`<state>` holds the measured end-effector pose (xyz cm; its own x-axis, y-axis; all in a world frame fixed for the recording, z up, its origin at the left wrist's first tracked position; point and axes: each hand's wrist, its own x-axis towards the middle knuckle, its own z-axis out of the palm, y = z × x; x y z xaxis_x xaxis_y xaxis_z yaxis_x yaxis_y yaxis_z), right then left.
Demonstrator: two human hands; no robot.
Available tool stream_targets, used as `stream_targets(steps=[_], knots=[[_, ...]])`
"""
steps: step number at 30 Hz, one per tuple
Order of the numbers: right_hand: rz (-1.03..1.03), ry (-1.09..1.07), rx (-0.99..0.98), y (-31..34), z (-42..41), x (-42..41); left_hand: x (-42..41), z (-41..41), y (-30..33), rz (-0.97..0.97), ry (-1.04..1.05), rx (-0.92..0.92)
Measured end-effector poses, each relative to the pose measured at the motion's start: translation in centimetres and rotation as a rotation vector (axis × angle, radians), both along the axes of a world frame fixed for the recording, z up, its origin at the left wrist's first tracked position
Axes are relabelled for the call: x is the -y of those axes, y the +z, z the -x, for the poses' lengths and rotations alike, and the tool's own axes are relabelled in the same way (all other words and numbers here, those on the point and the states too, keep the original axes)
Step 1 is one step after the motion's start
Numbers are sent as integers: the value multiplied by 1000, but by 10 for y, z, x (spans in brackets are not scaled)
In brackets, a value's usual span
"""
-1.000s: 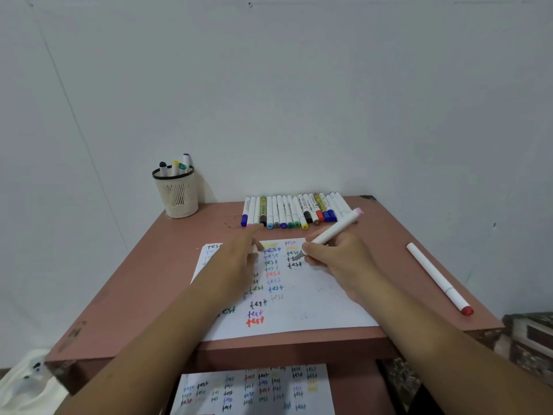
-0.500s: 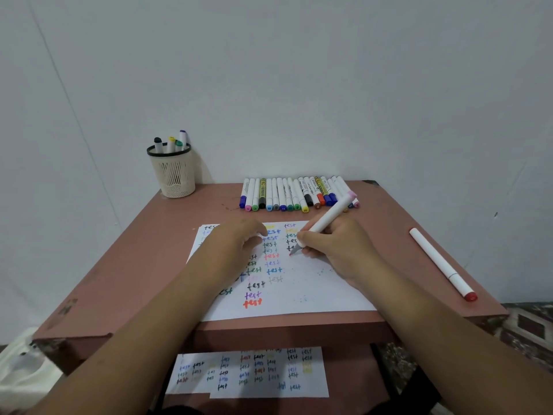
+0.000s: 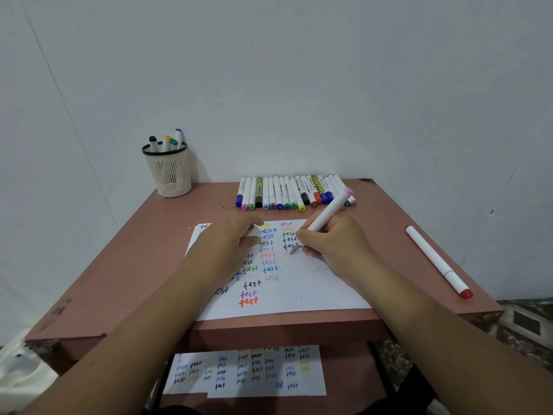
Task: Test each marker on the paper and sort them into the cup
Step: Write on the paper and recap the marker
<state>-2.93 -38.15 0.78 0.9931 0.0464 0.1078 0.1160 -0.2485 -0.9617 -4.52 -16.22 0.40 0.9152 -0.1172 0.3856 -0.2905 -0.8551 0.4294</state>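
Marker (image 3: 324, 216) pinched in right-hand fingers (image 3: 302, 236), tip on paper (image 3: 299, 283)

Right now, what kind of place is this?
Probably a corner of a home room: a small table pushed against a bare wall, a cup of markers, and patterned flooring.
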Motion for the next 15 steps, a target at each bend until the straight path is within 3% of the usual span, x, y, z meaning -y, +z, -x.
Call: stream_targets(steps=[15], knots=[[69, -72, 37, -3, -3, 3, 3, 1, 3, 33, -5, -39]])
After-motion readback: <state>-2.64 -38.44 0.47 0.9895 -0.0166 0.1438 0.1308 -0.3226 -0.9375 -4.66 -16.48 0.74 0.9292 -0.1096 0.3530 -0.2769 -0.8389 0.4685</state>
